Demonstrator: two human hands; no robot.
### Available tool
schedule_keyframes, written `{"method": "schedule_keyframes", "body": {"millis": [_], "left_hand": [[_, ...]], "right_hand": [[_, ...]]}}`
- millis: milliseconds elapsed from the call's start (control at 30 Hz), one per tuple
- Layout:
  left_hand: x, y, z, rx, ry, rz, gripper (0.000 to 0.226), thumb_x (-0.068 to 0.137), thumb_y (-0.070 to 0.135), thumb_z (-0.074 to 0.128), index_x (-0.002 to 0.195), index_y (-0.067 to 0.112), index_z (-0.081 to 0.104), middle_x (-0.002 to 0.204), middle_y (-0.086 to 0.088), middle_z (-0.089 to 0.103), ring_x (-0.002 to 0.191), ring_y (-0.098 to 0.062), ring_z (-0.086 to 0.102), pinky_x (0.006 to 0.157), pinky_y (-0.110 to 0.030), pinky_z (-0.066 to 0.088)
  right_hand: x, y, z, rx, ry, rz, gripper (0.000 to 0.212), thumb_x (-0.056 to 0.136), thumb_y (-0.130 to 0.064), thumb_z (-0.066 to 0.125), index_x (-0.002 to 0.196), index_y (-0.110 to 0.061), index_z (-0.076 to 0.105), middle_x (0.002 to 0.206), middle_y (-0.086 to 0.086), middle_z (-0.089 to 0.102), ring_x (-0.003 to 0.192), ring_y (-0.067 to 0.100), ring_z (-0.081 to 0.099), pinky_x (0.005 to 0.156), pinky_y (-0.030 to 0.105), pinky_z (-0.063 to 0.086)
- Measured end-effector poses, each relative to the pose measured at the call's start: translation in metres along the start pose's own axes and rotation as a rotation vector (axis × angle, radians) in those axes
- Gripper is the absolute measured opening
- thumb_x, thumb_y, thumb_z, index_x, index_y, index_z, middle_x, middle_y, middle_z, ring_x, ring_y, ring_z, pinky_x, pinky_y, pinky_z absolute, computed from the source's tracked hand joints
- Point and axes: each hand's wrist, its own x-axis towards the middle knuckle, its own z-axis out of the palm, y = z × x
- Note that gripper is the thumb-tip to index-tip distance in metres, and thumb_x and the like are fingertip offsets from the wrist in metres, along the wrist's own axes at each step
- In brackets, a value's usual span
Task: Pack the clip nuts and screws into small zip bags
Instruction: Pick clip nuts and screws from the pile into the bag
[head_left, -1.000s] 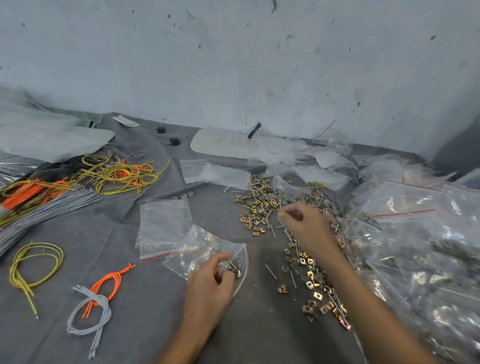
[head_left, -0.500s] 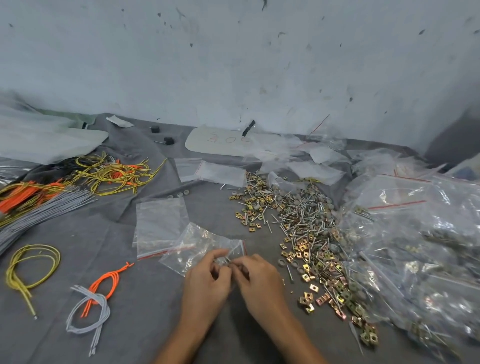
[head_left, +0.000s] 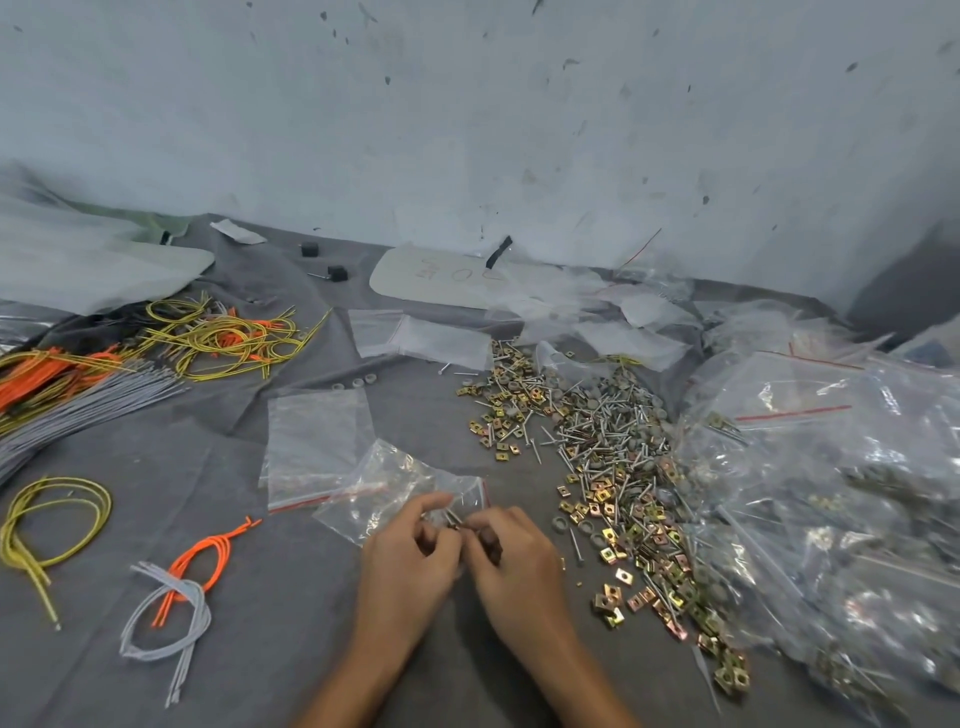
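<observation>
Underneath: one grey cloth (head_left: 291, 670) carries everything.
Filled zip bags (head_left: 831, 483): one heap along the cloth's right edge, overlapping too much to count.
Loose pile of clip nuts and screws (head_left: 613, 467): one band from mid-cloth toward the near right corner, touching the heap.
Wire bundles (head_left: 93, 408): three colours (orange, grey, yellow-green) at the left edge.
Wire loops: three toward the near left corner: yellow loop (head_left: 67, 483), orange loop (head_left: 208, 543), grey loop (head_left: 182, 590); the last two overlap.
Empty zip bags: one flat bag (head_left: 317, 441) at centre, two folded bags (head_left: 421, 338) nearer the far edge.
Small zip bag (head_left: 395, 483): one, crumpled, overlapping the flat bag's corner, mouth at the fingertips.
Left hand (head_left: 410, 561): fingers curled, thumb and forefinger pinching the small zip bag's mouth.
Right hand (head_left: 514, 566): fingers curled, tips meeting the left's, pinching thin pinched screws (head_left: 453, 517); number unclear.
Black blocks (head_left: 337, 273): two, near the far edge.
Washers (head_left: 356, 383): three in a row, just beyond the flat bag.
</observation>
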Motion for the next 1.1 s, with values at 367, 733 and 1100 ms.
{"method": "schedule_keyframes", "body": {"millis": [367, 733, 1100], "left_hand": [[-0.001, 0.005, 0.002, 0.04, 0.026, -0.022, 0.027, 0.073, 0.028, 0.056, 0.092, 0.043, 0.067, 0.063, 0.005, 0.06, 0.057, -0.009, 0.057, 0.065, -0.034, 0.053], [0.002, -0.008, 0.001, 0.001, -0.026, 0.005, 0.038, 0.068, 0.047, 0.047, 0.102, 0.059, 0.059, 0.062, 0.011, 0.061, 0.059, -0.006, 0.059, 0.058, -0.014, 0.045], [0.003, -0.008, 0.001, -0.005, -0.015, -0.042, 0.037, 0.066, 0.051, 0.044, 0.099, 0.06, 0.059, 0.062, 0.014, 0.06, 0.061, -0.001, 0.058, 0.059, -0.01, 0.043]], "right_hand": [[0.107, -0.034, -0.01, 0.014, -0.099, -0.054, 0.007, 0.098, -0.03, 0.058, 0.099, -0.03, 0.066, 0.091, -0.016, 0.064, 0.081, 0.0, 0.059, 0.075, 0.026, 0.054], [0.242, -0.062, 0.109, -0.312, -0.645, -0.31, 0.04, 0.098, -0.003, 0.045, 0.129, -0.019, 0.064, 0.128, 0.013, 0.058, 0.123, 0.032, 0.049, 0.106, 0.045, 0.04], [0.262, -0.057, 0.12, -0.43, -0.688, -0.417, 0.033, 0.099, -0.005, 0.046, 0.122, -0.018, 0.065, 0.12, 0.011, 0.061, 0.112, 0.03, 0.057, 0.098, 0.042, 0.047]]}}
